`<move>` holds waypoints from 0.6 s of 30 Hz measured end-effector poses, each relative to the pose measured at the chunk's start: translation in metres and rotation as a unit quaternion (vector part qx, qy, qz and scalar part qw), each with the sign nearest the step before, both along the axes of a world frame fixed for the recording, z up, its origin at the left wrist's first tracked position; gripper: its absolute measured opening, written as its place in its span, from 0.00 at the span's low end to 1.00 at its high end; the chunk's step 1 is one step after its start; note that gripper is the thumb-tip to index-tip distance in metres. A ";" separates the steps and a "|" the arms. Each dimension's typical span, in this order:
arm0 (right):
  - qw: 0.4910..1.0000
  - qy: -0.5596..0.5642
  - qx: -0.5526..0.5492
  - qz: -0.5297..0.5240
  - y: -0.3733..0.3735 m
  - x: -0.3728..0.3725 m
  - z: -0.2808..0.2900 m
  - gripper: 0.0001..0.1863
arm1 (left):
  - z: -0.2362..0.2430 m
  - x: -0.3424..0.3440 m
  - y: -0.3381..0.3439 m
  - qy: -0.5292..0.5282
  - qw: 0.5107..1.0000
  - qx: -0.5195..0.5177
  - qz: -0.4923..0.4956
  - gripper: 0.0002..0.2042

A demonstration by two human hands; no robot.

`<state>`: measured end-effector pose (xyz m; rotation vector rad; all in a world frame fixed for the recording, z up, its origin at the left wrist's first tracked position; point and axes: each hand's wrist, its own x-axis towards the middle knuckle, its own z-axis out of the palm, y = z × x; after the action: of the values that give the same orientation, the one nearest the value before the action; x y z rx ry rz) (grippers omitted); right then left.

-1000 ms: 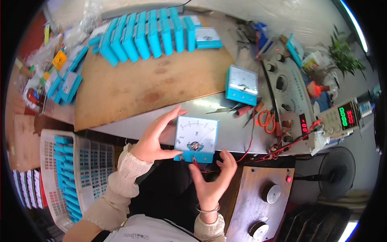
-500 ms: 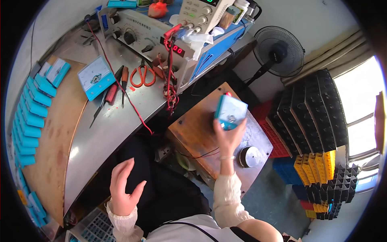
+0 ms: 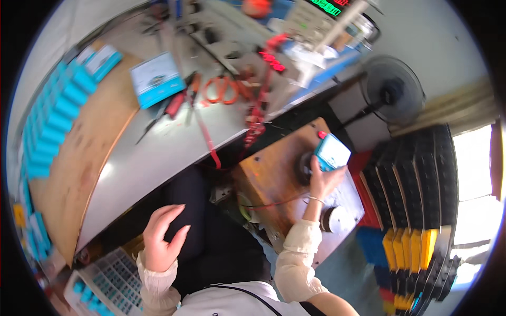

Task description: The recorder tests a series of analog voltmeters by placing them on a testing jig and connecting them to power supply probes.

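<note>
My right hand (image 3: 322, 181) grips a teal panel meter (image 3: 331, 151) with a pale face, over the wood-and-metal stand (image 3: 274, 184) at the right. The meter is beside a red button (image 3: 322, 134) and a dark round fixture (image 3: 304, 168), partly behind it; whether they touch, I cannot tell. A metal cylinder (image 3: 334, 220) is on the stand near my wrist. My left hand (image 3: 162, 237) is open and holds nothing above my dark-clad legs. Another meter (image 3: 157, 79) lies on the steel bench (image 3: 129, 179), beside screwdrivers and orange-handled scissors (image 3: 221, 89). The picture is blurred.
Teal meters (image 3: 55, 124) line a wooden board (image 3: 79, 184) at left. Instruments (image 3: 321, 21) with red leads stand at the back. A fan (image 3: 390, 92), black stacked trays (image 3: 408, 179) and yellow bins (image 3: 408, 250) are at right. A plastic crate (image 3: 103, 276) is lower left.
The meter left the bench edge, where both hands held it, and moved right over the stand in my right hand. My left hand let go and opened. My view turned rightward.
</note>
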<state>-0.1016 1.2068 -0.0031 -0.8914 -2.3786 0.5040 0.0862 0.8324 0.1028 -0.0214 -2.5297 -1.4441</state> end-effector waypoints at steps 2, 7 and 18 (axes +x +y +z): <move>0.996 0.036 0.035 0.074 -0.014 -0.022 -0.006 0.60 | 0.002 0.004 -0.007 0.048 0.998 0.012 0.027 0.20; 0.981 0.142 0.018 0.134 -0.059 -0.036 0.016 0.57 | 0.006 0.007 -0.022 0.012 0.994 0.002 0.106 0.21; 0.753 0.033 -0.135 0.643 -0.315 0.106 0.057 0.65 | -0.020 -0.026 -0.087 0.106 0.977 -0.128 0.134 0.47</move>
<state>0.0044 0.8913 0.0534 0.8673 -2.5420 1.3437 0.0601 0.7450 0.0830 0.1119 -2.4150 -0.9569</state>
